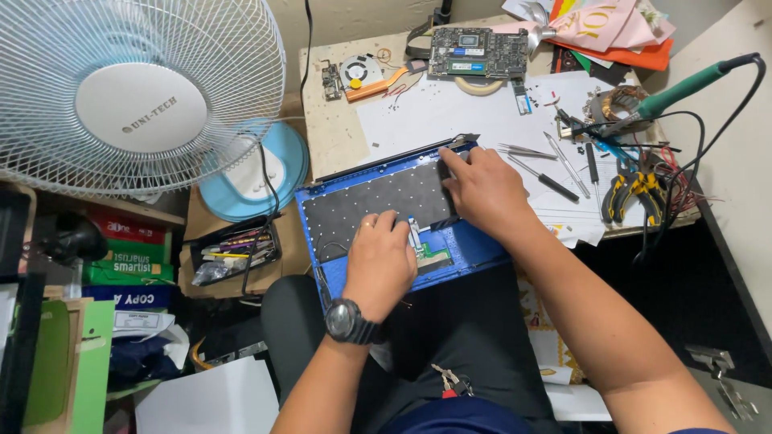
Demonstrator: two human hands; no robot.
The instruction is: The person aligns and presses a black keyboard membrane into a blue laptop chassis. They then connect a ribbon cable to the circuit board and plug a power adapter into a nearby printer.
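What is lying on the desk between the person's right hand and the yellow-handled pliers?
In the head view, between the right hand and the yellow-handled pliers, slim metal tweezers and a black-handled screwdriver lie on white paper sheets.

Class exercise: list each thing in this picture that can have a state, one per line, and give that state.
Blue laptop case: opened up, inner side facing up, resting on the lap.
Circuit board: taken out, lying on the desk.
Cooling fan: removed, on the desk.
Left hand: pressing on the case.
Right hand: fingertips at the case's upper edge.
Pliers: lying unused.
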